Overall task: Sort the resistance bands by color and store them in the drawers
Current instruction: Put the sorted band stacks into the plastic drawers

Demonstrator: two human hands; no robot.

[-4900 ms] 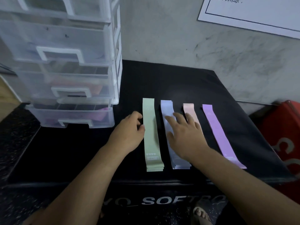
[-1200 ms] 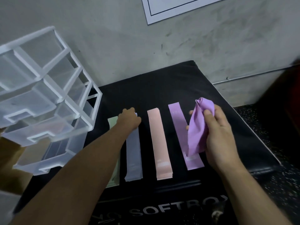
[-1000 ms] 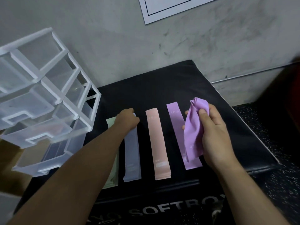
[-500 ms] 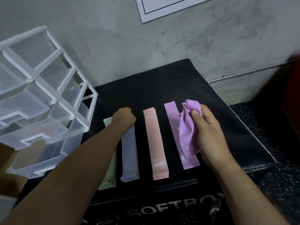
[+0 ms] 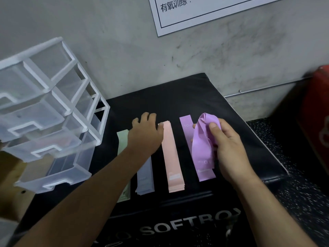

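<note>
Right fingers (image 5: 214, 128): clenched in a pinch – thumb on the front, the others behind – grasping a crumpled purple band (image 5: 203, 139).
Right hand (image 5: 229, 148): raised over the purple stack (image 5: 206, 173); the held band hangs down across it.
Left fingers (image 5: 146, 116): loose and spread, laid palm-down, gripping nothing.
Left hand (image 5: 145, 136): rests on the far end of the blue stack (image 5: 145, 175); its thumb touches the pink stack (image 5: 171, 157) at the upper edge.
Green stack (image 5: 122, 143): leftmost of the four, partly hidden by the left forearm.
Surface: a black padded box (image 5: 178, 97) – white lettering on its near face – with the stacks in parallel strips.
Drawer unit (image 5: 53, 107): clear plastic, white frame, at the left edge of the box.
Room: rough grey wall (image 5: 124, 50) with a white paper notice (image 5: 195, 11); a red object (image 5: 316, 107) at the right; speckled dark floor (image 5: 293, 193).
</note>
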